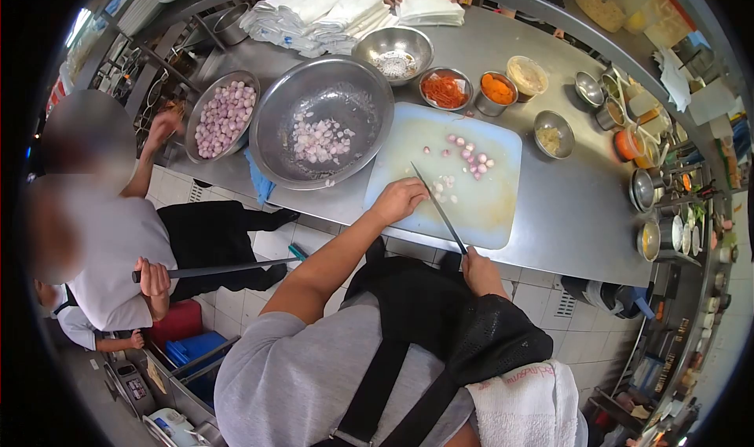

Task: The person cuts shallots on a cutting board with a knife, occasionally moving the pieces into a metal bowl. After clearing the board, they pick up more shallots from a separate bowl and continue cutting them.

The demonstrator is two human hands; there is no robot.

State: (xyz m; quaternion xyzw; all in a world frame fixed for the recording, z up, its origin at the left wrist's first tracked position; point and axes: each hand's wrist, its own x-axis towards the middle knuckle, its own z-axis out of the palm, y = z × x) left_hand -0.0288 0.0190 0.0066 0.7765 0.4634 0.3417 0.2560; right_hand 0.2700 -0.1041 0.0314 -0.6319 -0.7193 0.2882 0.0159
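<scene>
My right hand (483,274) grips the handle of a kitchen knife (444,215), whose blade slants up and left over the white cutting board (495,196). My left hand (399,201) is on the board's left front part, fingers curled in beside the blade. Whatever those fingers hold is hidden. Small pale cut pieces (444,185) lie just right of the blade. Farther back on the board are several whole peeled shallots (477,161). Left of the board, a large steel bowl (271,125) contains chopped shallots (320,139).
A bowl of whole shallots (226,121) stands far left, near a co-worker's hand (165,124). That co-worker's other hand holds a long dark handle (212,272). Behind the board are bowls of orange shreds (444,89) and orange food (496,91). Folded white cloths (322,11) are stacked at the back.
</scene>
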